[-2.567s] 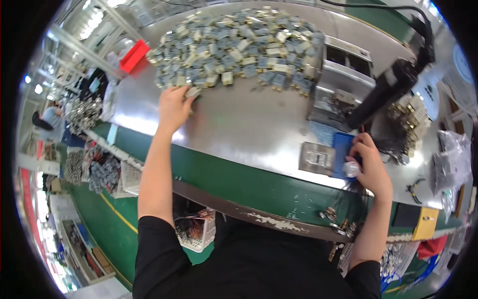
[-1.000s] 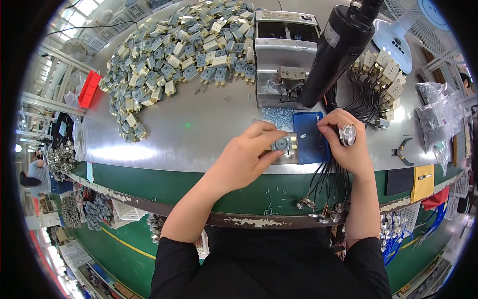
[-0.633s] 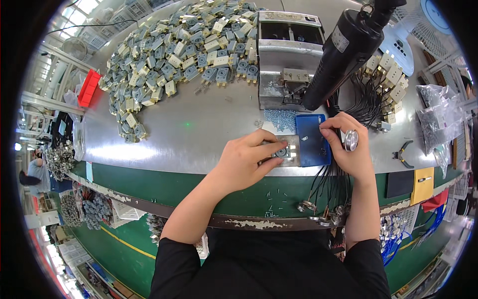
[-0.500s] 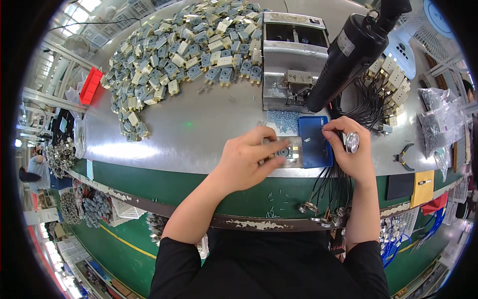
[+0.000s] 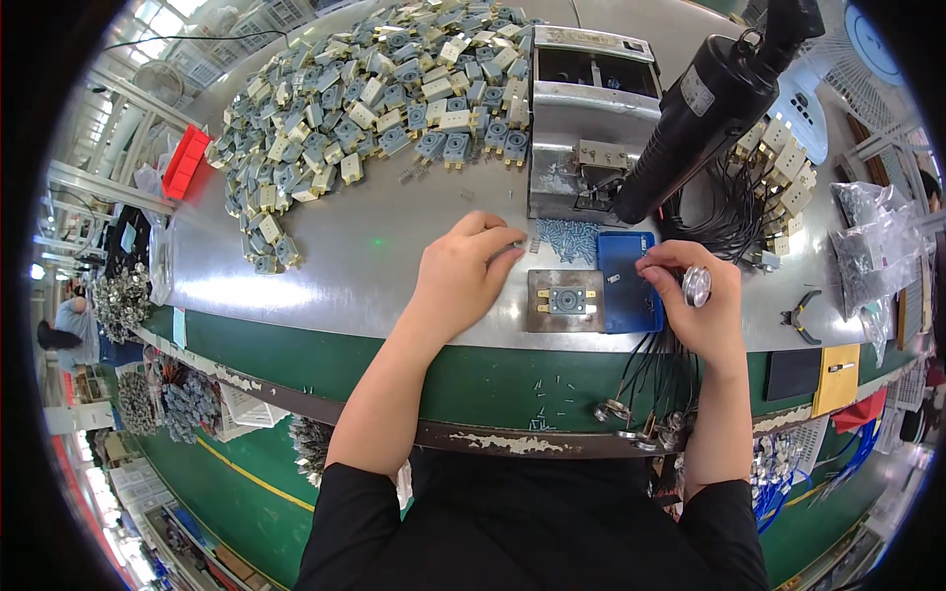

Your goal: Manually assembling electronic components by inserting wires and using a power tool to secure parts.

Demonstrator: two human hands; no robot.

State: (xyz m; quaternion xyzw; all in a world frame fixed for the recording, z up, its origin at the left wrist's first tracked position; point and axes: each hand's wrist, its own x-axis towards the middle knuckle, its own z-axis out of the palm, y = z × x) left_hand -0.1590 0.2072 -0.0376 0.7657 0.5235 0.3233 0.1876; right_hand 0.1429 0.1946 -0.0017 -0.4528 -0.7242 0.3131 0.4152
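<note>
My left hand [image 5: 458, 281] rests on the steel tabletop, thumb and forefinger pinched at tiny metal pieces [image 5: 533, 244] beside a heap of small bluish screws [image 5: 569, 239]. What lies between those fingertips is too small to make out. Just right of and below it, a grey square switch-like part [image 5: 566, 301] with brass tabs sits in a metal block [image 5: 538, 318]. My right hand [image 5: 711, 305] is closed over the right edge of a shallow blue tray [image 5: 631, 307], with a round silver metal piece [image 5: 696, 286] held in its curled fingers. Its thumb and forefinger tips are pressed together.
A large pile of grey-and-cream parts [image 5: 374, 108] covers the back left. Behind the tray stand a metal fixture [image 5: 591, 118] and a black cylindrical tool [image 5: 690, 118]. Black cables [image 5: 714, 212], pliers [image 5: 805, 317] and plastic bags [image 5: 872, 236] lie right. Loose screws [image 5: 552, 394] dot the green edge.
My left hand has moved left and away from the grey part, up to the small pieces by the screw heap. The grey part now shows uncovered. My right hand stays nearly where it was.
</note>
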